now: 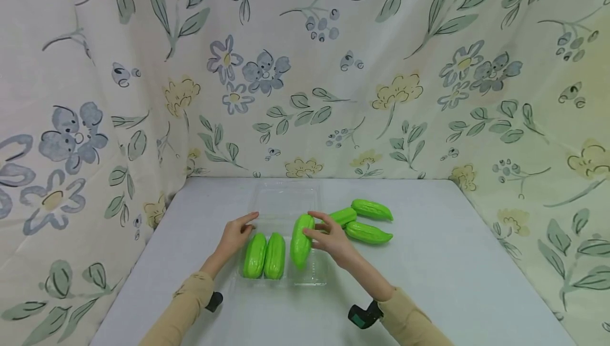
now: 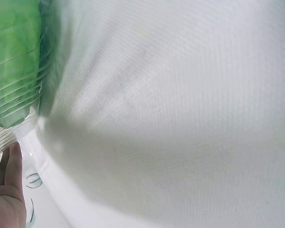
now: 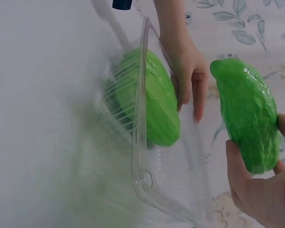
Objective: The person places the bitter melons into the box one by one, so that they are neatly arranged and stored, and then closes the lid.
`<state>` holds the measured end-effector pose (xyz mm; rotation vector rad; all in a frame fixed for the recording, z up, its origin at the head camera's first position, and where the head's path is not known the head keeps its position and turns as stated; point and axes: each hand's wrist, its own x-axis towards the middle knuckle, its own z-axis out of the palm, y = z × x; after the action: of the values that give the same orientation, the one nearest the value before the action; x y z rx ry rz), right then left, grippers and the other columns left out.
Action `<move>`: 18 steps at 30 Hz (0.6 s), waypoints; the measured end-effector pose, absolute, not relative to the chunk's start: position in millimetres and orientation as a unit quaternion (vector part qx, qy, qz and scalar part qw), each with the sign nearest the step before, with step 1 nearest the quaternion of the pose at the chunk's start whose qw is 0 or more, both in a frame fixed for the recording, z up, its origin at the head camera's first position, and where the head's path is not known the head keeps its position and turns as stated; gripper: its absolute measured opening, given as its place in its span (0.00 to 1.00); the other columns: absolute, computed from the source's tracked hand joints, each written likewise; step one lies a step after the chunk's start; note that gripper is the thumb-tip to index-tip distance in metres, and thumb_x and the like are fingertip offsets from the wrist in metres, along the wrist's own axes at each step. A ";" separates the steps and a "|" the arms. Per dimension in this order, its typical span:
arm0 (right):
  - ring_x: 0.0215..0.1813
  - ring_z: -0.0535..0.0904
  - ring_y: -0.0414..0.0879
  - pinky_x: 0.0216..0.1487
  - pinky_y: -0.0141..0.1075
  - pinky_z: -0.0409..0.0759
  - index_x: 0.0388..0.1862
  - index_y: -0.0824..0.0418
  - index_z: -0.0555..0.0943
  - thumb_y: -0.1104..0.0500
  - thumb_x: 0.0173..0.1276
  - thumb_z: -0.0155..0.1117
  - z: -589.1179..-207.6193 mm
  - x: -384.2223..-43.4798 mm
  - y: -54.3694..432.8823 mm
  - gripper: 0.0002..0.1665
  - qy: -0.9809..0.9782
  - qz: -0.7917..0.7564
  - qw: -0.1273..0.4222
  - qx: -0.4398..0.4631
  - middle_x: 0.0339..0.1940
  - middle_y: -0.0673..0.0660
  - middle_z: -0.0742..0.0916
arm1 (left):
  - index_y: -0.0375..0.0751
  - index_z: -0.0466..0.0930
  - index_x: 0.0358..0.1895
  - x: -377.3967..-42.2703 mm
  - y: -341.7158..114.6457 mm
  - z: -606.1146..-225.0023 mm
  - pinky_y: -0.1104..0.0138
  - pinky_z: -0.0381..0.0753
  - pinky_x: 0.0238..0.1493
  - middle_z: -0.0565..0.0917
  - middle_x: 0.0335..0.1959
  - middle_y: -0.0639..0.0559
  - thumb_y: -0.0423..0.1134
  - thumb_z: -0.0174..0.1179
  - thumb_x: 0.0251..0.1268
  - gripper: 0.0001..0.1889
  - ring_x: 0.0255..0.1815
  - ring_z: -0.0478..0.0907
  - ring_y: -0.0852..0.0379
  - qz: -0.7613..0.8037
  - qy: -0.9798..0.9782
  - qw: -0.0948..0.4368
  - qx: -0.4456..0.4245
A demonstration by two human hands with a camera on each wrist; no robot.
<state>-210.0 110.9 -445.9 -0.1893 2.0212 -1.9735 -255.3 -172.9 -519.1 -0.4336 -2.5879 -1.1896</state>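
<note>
My right hand [image 1: 335, 241] grips a green bitter melon [image 1: 301, 241] between thumb and fingers. It is held over the right part of a clear plastic container [image 1: 311, 284], tilted in the head view. Two more bitter melons, one on the left [image 1: 254, 256] and one beside it [image 1: 274, 257], lie side by side in the container's left part. My left hand [image 1: 236, 233] is at the container's back left, its fingers extended at the edge. In the left wrist view, fingers [image 2: 13, 164] lie straight close to the container's ribbed wall [image 2: 16, 102].
Three bitter melons lie in a group on the white table right of the container, one [image 1: 371, 209] at the back, one [image 1: 368, 232] in front, one [image 1: 344, 216] partly behind my right hand. The clear lid [image 1: 286, 189] stretches out behind. A floral curtain [image 1: 305, 97] surrounds the table.
</note>
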 end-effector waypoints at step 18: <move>0.50 0.77 0.48 0.49 0.42 0.82 0.69 0.60 0.63 0.57 0.64 0.65 -461.5 -210.5 104.6 0.36 0.712 -0.678 0.161 -0.081 0.58 0.70 0.72 | 0.33 0.77 0.58 -254.1 -172.5 -517.4 0.74 0.72 0.25 0.79 0.58 0.38 0.21 0.55 0.61 0.21 0.24 0.74 0.62 -0.406 -0.893 0.129 -0.148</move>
<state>-210.5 104.6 -461.5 -0.2312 2.0342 -1.9375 -254.1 -172.5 -517.4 -0.4307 -2.5954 -1.1791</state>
